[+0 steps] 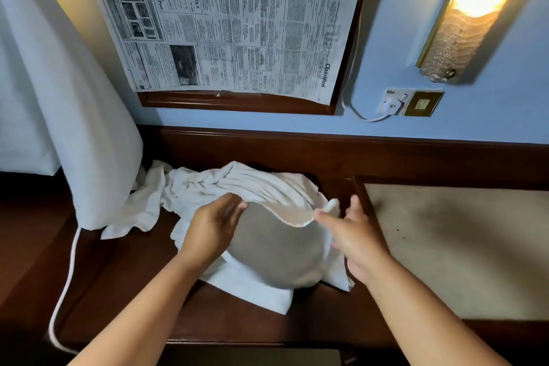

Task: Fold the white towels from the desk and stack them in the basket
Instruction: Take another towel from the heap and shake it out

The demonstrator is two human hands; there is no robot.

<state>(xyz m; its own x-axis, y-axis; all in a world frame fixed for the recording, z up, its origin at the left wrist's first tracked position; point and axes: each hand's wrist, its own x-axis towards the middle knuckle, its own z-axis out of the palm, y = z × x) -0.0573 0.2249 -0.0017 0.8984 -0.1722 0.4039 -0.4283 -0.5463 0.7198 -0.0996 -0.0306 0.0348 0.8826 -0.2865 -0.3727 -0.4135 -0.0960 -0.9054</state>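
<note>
A heap of white towels point(208, 184) lies crumpled on the dark wooden desk point(124, 270). One white towel point(276, 252) is lifted by its far edge, its shadowed underside facing me. My left hand point(214, 226) pinches that raised edge on the left. My right hand point(353, 235) is at the edge's right corner with fingers stretched out, the index finger touching the cloth; it is blurred. Another towel point(255, 291) lies flat beneath, near the desk's front. No basket is in view.
A white fabric bundle point(59, 98) hangs over the desk's left end, with a white cable point(68, 276) trailing below it. A beige inlay point(451, 246) covers the desk's right part. A newspaper point(237, 24), a wall socket point(393, 102) and a lamp point(469, 9) are on the wall.
</note>
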